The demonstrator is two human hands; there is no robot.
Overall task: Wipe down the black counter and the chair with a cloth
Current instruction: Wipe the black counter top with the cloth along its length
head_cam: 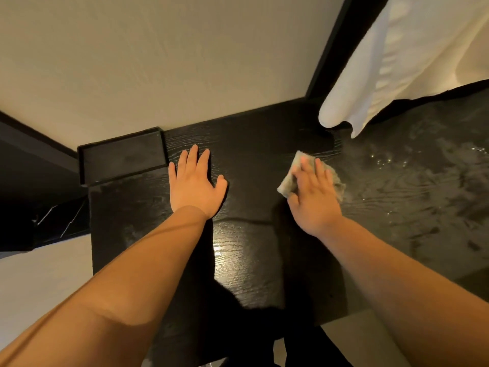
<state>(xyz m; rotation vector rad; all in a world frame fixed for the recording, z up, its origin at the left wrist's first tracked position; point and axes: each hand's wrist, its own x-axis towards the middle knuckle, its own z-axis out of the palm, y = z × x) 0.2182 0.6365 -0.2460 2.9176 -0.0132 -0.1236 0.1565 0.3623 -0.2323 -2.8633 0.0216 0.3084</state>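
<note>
Black bench [251, 260]: wood grain surface, with wet streaks and small drops on its right part and a bright reflection near the middle.
Grey cloth [285, 185]: lies on the bench right of the middle, under the right hand [313, 192]; its edges stick out on both sides.
Right hand: fingers straight, pressing flat on the cloth.
Left hand [194, 181]: fingers straight and spread, palm down on the bare bench, holding nothing.
Black tray [123, 157]: shallow, against the wall [158, 62], just beside the left hand.
White fabric [397, 62]: hangs over the bench at the far right.
</note>
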